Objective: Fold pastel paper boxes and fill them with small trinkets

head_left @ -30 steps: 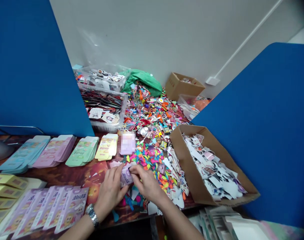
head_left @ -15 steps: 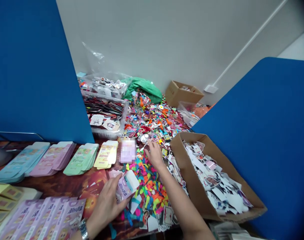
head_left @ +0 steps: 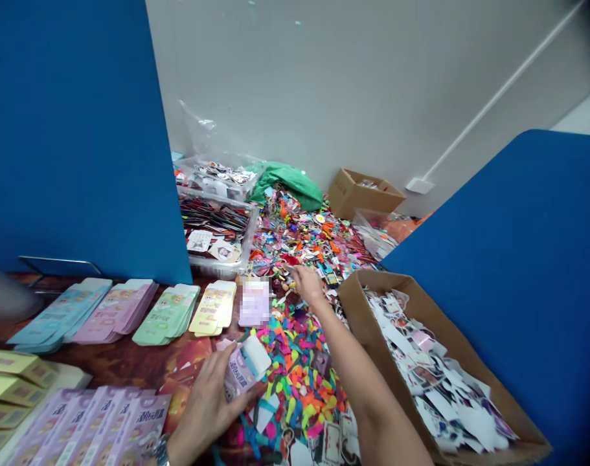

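My left hand (head_left: 211, 395) is closed around a small purple carton (head_left: 241, 375) with its top flap open, tilted toward the right. My right hand (head_left: 308, 285) reaches over the heap of small trinkets (head_left: 318, 243) behind it. Its fingers are pinched together at what may be a small pale or silvery piece, too blurred to name. Below that hand and beside the carton lies a spread of bright rubbery pieces (head_left: 295, 382) in pink, yellow, green and orange. Close behind the carton stands a stack of lilac cards (head_left: 254, 314), partly pixelated.
Yellow (head_left: 212, 307), green (head_left: 166, 314), pink and blue card stacks line the left. Purple cartons (head_left: 100, 427) fill the front left. A cardboard box (head_left: 372, 362) of stickers stands right, clear bins (head_left: 253, 233) at the back. Blue partitions (head_left: 81, 142) flank both sides.
My right hand has moved slightly farther back over the trinkets, and its fingers have come together. The left hand still holds the carton. The whole view has shifted a little.
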A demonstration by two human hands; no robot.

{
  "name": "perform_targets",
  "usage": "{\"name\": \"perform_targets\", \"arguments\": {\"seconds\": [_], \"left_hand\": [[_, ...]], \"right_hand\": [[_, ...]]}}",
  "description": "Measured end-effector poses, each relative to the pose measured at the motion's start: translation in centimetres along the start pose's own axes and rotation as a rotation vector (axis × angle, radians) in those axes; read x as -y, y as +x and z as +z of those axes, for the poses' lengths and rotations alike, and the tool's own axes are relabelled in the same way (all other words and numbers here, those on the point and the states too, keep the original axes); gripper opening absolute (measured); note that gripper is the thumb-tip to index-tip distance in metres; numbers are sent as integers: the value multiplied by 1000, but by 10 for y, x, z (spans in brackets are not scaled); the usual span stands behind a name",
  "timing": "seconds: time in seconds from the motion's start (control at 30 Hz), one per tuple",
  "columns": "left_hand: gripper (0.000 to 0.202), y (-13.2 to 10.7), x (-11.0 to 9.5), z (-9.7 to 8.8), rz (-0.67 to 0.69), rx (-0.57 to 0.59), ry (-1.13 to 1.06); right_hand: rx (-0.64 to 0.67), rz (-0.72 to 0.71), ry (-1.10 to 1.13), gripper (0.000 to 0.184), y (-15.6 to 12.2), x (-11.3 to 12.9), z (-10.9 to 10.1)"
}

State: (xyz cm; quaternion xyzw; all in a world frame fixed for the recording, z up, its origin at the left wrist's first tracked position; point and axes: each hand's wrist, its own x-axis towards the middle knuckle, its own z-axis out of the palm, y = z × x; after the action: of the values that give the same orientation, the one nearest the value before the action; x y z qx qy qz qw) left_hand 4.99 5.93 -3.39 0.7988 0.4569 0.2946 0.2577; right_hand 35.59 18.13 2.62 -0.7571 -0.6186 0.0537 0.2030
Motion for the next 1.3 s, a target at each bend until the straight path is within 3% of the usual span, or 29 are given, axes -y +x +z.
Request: {"name": "perform_targets", "arguments": {"seconds": [0.13,0.3,0.4,0.53,0.8,0.9,1.03,1.13,1.3], "left_hand": [[68,6,3,-7,-23,-23,-4],[68,8,7,-15,-35,-26,49],[71,7,7,-19,-22,-52,109],[74,4,2,-22,22,-79,183],[75,-3,-3,-22,85,-104,190],[73,-3,-1,-24,55,-120,159],[76,-2,-5,-26,90,-115,97],[81,-1,-12,-28,134,-96,39],[79,-2,-12,-33,152,-109,-44]], "right_hand": [[67,-84,176,31,-28,19,-33],[448,-152,738,27,-81,57,-54],[560,-173,728,18,-103,77,-52],[521,-247,530,14,-117,96,-43],[401,-493,272,26,-134,125,-29],[259,-556,324,33,-142,125,-28],[65,-645,197,18,-153,122,-21],[39,-726,133,17,-156,121,-21],[15,-688,336,28,-157,111,-36]]}}
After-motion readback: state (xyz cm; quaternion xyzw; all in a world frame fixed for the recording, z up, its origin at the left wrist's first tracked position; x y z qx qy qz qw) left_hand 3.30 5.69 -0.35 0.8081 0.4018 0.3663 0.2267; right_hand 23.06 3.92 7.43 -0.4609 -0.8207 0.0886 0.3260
